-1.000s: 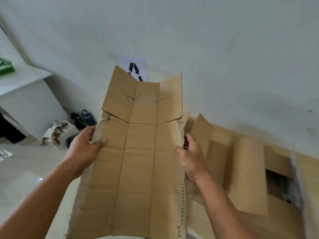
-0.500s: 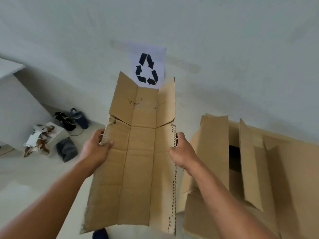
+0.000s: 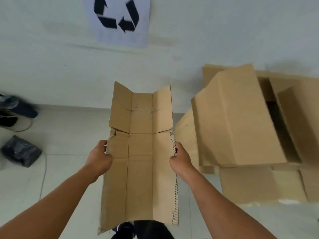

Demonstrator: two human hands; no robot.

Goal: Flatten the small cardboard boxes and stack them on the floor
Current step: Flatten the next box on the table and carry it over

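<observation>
I hold a flattened small cardboard box (image 3: 140,169) out in front of me above the pale floor, its creased inner face towards me and its top flaps bent slightly up. My left hand (image 3: 99,156) grips its left edge and my right hand (image 3: 180,156) grips its torn, perforated right edge, both at about mid-height. To the right, other cardboard boxes (image 3: 241,126) lie on the floor against the wall, one large and partly collapsed, with flat pieces (image 3: 259,185) under it.
A paper sheet with a recycling symbol (image 3: 119,19) hangs on the white wall ahead. At the far left are shoes (image 3: 15,111) and a dark wrapped bundle (image 3: 20,150) on the tiled floor. My dark trousers (image 3: 146,230) show below the cardboard.
The view has tilted down and moved closer to the wall. The flattened box has come lower towards the floor, still held on both edges. The boxes at the right now appear nearer.
</observation>
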